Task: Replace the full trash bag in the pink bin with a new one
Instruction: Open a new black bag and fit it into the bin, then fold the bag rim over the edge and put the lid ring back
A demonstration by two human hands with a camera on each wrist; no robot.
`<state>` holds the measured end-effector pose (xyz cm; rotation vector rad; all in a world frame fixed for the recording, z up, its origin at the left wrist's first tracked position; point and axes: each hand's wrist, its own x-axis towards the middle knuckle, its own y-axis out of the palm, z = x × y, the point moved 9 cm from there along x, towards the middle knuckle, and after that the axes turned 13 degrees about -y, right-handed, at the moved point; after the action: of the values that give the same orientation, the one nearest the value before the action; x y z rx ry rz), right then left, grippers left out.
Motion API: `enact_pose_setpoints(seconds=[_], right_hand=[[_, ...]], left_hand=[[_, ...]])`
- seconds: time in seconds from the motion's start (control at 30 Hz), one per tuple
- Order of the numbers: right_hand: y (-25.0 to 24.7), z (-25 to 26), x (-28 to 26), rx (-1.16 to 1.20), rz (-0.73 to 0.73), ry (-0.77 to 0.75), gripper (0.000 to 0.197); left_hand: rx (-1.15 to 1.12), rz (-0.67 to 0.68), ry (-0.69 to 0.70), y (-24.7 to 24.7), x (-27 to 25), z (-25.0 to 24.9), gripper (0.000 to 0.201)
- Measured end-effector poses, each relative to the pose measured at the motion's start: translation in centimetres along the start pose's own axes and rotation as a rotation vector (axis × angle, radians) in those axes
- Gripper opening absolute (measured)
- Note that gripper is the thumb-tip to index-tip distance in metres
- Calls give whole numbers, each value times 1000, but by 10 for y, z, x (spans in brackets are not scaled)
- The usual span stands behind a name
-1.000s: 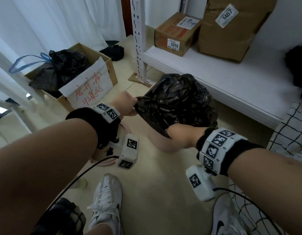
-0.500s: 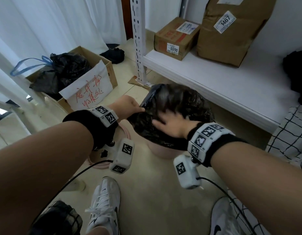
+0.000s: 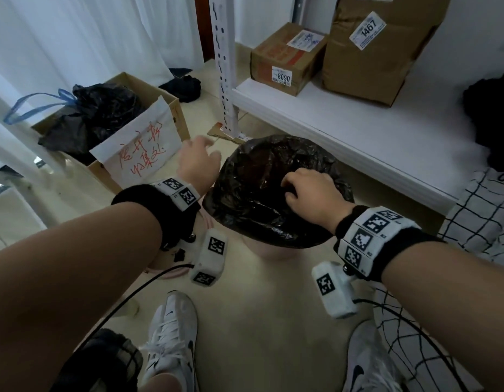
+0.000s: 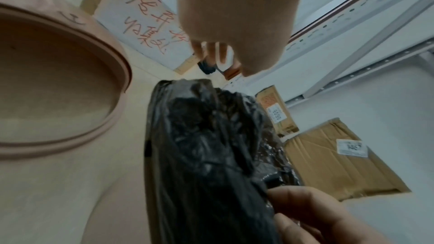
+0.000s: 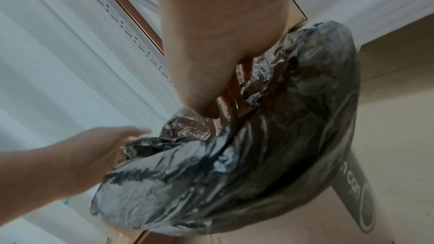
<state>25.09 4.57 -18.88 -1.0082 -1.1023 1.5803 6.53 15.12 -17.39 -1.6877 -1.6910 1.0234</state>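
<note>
Black plastic: the new bag (image 3: pixel 262 199) lies draped over the mouth of the pink bin (image 3: pixel 273 251) on the floor. The right hand (image 3: pixel 310 193) pinches the film inside the opening, fingers (image 5: pixel 246 70) curled. The left hand (image 3: pixel 198 162) hovers just beside the bag, fingers spread and released

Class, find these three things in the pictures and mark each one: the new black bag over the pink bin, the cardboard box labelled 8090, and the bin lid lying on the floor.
black bag (image 3: pixel 262 199), head view, crumpled top.
box labelled 8090 (image 3: pixel 287 52), head view, upper face.
bin lid (image 4: pixel 58 84), left wrist view, inner surface.
</note>
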Motion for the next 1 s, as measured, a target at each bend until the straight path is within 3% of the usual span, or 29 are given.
enact_pose_setpoints(seconds=[0.07, 0.1, 0.13, 0.2, 0.23, 0.3, 0.33, 0.4, 0.47, 0.5, 0.53, 0.57, 0.63, 0.73, 0.8, 0.9, 0.93, 1.0], right_hand=[[-4, -3, -2, -79, -21, 23, 33], [-6, -6, -3, -129, -18, 44, 36], [-5, -10, -4, -190, 12, 62, 41], [10, -20, -6, -321, 229, 73, 55], [23, -25, -11, -379, 402, 74, 63], [42, -34, -25, -438, 699, 109, 70], [43, -34, -29, -434, 772, 122, 68], [35, -23, -21, -366, 675, 85, 46], [13, -1, 0, -290, 340, -17, 25], [6, 7, 8, -258, 205, -46, 28], [9, 11, 13, -213, 167, -43, 38], [20, 10, 17, -156, 224, -4, 48], [68, -3, 20, -23, 494, 130, 64], [123, -17, 9, 215, 784, 232, 66], [124, -17, 12, 217, 724, 185, 48], [83, -9, 29, 180, 398, 63, 33], [66, -6, 30, 213, 301, 39, 29], [39, -3, 24, 259, 206, -5, 22]], left_hand=[[76, 30, 336, -7, -17, -44, 28], [220, 136, 486, 5, -28, -60, 28], [400, 273, 551, 23, -38, -63, 34], [739, 535, 425, 60, -44, -38, 53], [869, 595, 352, 72, -43, -23, 59], [1073, 590, 337, 89, -44, -14, 60], [1154, 549, 352, 91, -43, -16, 60], [1257, 497, 263, 85, -44, -19, 66], [1275, 468, 244, 85, -47, -23, 75], [1280, 451, 291, 85, -50, -26, 76], [1253, 438, 340, 86, -52, -26, 74], [1183, 435, 372, 85, -52, -25, 69], [1067, 450, 431, 78, -55, -20, 56], [953, 430, 463, 64, -62, -16, 49], [900, 367, 534, 54, -65, -21, 50], [683, 335, 835, 44, -84, -49, 49], [607, 419, 867, 45, -92, -57, 50], [720, 673, 706, 70, -101, -48, 53]])
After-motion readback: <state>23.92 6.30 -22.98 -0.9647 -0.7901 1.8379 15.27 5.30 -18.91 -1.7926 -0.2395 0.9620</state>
